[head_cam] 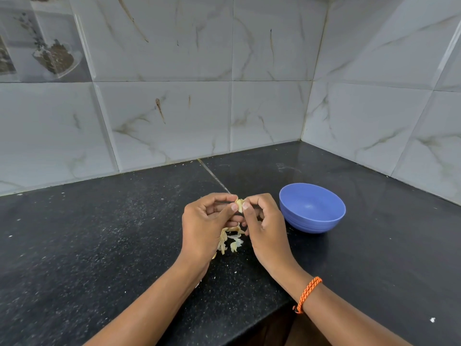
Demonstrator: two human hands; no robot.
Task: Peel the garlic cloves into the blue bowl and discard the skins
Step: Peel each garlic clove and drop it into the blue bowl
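Both hands, left (pixel 203 221) & right (pixel 262 221), pinch garlic clove (pixel 239 204) over black counter (pixel 99 245); marble-tile wall (pixel 174 108) corner

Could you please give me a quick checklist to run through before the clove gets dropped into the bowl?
1. Garlic clove pinched by both the left hand and the right hand: ok.
2. Clove fully peeled: cannot tell, the fingers cover much of it.
3. Blue bowl upright beside the right hand: ok.
4. Bowl holds no skins: ok, the visible inside looks bare.
5. Skins discarded: not ok, they lie on the counter under the hands.
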